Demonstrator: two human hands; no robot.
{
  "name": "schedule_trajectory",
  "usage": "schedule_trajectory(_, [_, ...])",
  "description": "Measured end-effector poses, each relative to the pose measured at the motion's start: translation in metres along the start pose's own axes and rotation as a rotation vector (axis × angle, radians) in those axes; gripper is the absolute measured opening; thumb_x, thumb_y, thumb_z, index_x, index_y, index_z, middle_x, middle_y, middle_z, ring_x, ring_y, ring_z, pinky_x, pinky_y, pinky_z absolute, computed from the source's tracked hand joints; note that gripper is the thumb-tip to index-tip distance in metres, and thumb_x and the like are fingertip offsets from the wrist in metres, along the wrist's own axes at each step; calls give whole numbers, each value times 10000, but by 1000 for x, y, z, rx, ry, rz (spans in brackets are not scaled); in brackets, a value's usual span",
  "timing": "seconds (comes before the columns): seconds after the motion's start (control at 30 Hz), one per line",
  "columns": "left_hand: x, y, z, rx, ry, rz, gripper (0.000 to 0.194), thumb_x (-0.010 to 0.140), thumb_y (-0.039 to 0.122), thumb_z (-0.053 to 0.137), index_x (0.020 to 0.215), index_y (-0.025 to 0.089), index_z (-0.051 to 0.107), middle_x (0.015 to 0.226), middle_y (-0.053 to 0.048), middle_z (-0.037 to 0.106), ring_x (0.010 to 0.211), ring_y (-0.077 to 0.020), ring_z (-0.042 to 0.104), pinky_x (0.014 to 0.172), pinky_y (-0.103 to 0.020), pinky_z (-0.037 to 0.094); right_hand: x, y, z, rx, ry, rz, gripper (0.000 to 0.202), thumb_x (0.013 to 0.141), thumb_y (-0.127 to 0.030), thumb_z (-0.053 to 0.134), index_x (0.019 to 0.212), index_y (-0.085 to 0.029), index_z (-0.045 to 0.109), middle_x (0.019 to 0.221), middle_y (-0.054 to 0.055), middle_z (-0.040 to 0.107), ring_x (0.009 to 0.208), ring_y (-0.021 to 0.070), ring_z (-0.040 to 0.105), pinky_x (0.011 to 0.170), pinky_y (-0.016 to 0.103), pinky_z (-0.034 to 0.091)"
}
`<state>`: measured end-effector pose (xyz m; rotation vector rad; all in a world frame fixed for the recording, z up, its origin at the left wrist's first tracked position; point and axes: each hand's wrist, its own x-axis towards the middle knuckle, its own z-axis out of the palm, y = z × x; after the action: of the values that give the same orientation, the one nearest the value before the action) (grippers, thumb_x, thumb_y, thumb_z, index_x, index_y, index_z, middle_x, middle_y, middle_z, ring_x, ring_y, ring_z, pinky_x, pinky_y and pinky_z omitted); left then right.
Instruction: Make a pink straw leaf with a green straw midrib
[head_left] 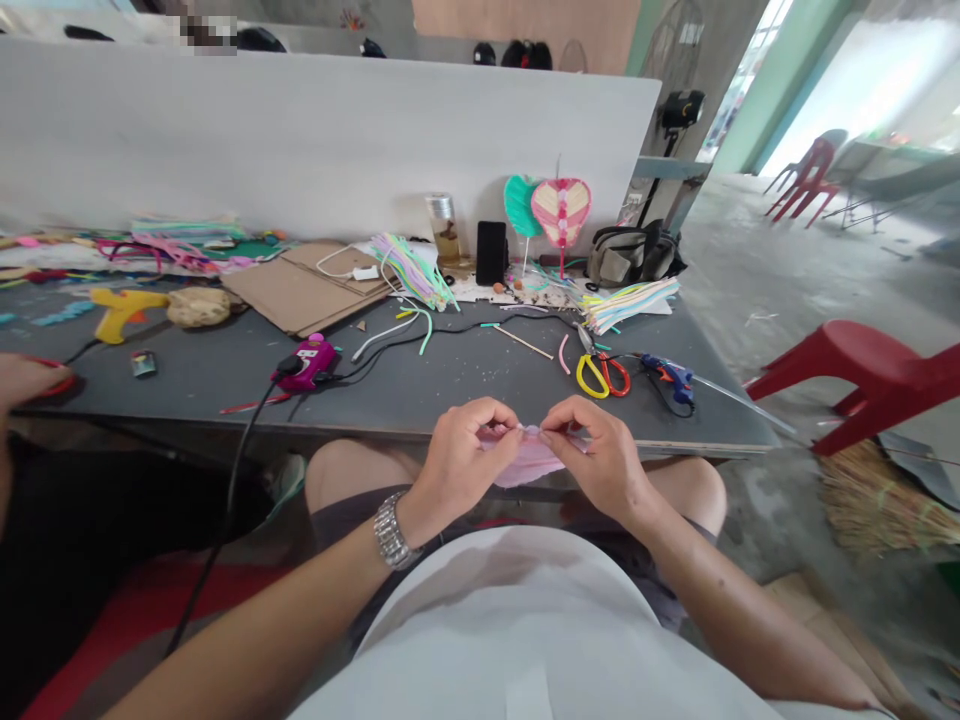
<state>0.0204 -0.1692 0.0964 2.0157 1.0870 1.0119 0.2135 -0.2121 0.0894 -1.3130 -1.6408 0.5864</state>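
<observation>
A thin pink piece (526, 462), soft-looking with a curved lower edge, hangs between my hands just in front of the table's near edge. My left hand (472, 450) pinches its upper edge between thumb and fingertips. Close beside it, my right hand (592, 452) pinches the same edge from the other side. Fingers cover parts of the piece, and I cannot tell its exact kind. Scissors with yellow and red handles (604, 374) lie on the table beyond my right hand, and a blue glue gun (671, 380) rests right of them.
A magenta power strip (307, 362) with black cords sits left on the grey table (450, 385). Farther back are pastel strips (411, 268), cardboard (307, 285), a phone (491, 253) and two heart-shaped fans (561, 212). A co-worker's hand (34, 378) and yellow glue gun (124, 312) are left.
</observation>
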Motion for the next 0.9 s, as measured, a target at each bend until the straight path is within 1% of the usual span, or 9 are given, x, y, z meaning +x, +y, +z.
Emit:
schedule_trajectory(0.1, [1,2,-2,-54,-5,-30,133,836,273,623,752,179,665,707,-4,694,640,-122,594,624,-209,453,-2,1,-3,82,32,81,138,858,-337,716,892,-205,697,789,14,698,717,161,590,702,278,465])
schedule_trajectory(0.23, [1,2,-3,-129,-24,-76,161,825,309,625,754,174,678,700,-7,685,632,-122,570,603,-213,434,-7,4,-3,111,25,121,160,864,-344,709,791,-202,698,740,14,679,673,152,562,655,269,443])
schedule_trajectory(0.4, [1,0,-3,-121,13,-113,161,806,304,611,739,170,671,691,-5,672,625,-118,549,600,-218,419,-12,4,1,89,58,51,128,893,-289,669,799,-203,676,785,23,680,704,153,577,678,270,450])
schedule_trajectory(0.57, [2,-1,-2,-123,8,-132,162,785,306,613,703,171,647,657,9,638,605,-109,514,579,-216,393,-15,7,7,91,91,-30,116,901,-259,646,802,-200,660,793,21,674,723,149,600,690,262,469])
schedule_trajectory(0.67, [2,-3,0,-127,13,-139,157,772,300,609,685,172,639,638,14,627,593,-109,509,572,-219,390,-17,10,10,95,113,-55,114,900,-256,649,803,-198,661,791,14,671,710,138,599,685,251,475])
schedule_trajectory(0.73, [1,-5,1,-126,16,-127,145,775,285,608,683,176,634,634,16,628,587,-111,517,573,-223,398,-18,12,11,96,120,-57,109,896,-254,653,805,-197,663,791,12,672,709,135,598,687,248,478])
schedule_trajectory(0.8, [0,-6,1,-115,24,-88,142,800,275,610,698,180,637,653,13,646,600,-117,546,586,-228,415,-18,13,11,100,128,-44,108,891,-260,659,805,-196,666,787,12,675,704,135,593,684,248,477])
schedule_trajectory(0.83, [-1,-7,2,-102,34,-55,138,823,275,613,725,182,647,678,9,663,619,-123,569,604,-234,429,-18,13,11,104,133,-32,115,889,-269,664,801,-195,667,783,12,676,699,136,588,680,250,475])
schedule_trajectory(0.9, [-3,-9,2,-46,90,34,110,865,277,631,813,188,670,753,1,703,681,-136,617,666,-252,459,-17,13,11,118,144,7,137,882,-295,674,792,-191,673,765,13,674,678,136,570,660,253,463])
